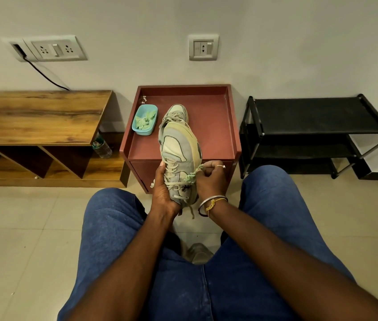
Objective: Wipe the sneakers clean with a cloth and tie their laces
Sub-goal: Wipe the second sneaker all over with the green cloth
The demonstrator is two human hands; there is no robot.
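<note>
My left hand curls round the laced side of the sneaker, holding it toe-away over the near edge of the red table. My right hand pinches the green cloth against the sole rim at the shoe's 4 o'clock. I'd brace firmly with the left and rub short strokes along that rim. The second sneaker lies beyond at 12 o'clock.
</note>
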